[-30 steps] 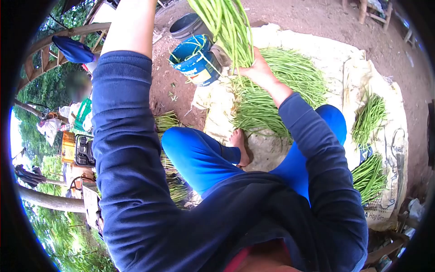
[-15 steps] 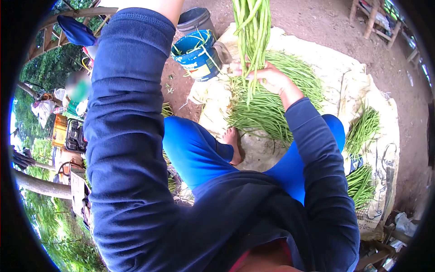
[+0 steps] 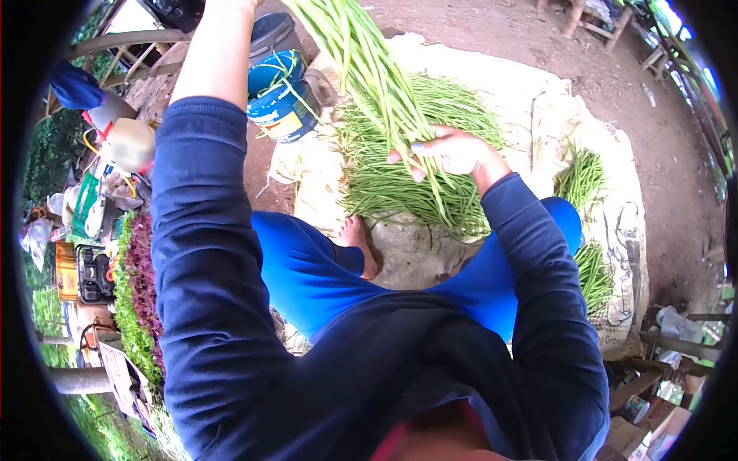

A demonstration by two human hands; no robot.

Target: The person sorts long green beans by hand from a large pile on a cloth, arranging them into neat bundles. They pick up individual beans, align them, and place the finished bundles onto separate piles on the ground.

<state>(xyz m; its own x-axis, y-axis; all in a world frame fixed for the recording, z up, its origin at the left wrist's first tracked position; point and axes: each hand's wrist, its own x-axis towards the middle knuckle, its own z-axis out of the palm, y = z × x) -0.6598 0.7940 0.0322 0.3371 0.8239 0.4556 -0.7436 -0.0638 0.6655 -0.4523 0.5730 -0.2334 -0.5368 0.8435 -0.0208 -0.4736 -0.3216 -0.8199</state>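
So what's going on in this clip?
A person's right hand holds the lower end of a bunch of long green beans, in front of a large pile of them on a pale sheet. The left arm runs up to the picture's top edge. A blue bucket stands near the pile.

A bundle of long, slender green beans (image 3: 369,65) slants, lower ends splayed, above a bean heap (image 3: 384,177) spread on pale sheeting (image 3: 519,92).

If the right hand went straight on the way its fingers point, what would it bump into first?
The right hand would meet the bunch of green beans first, which it seems to touch. Beyond that, the blue bucket looks roughly in line, though depth is unclear.
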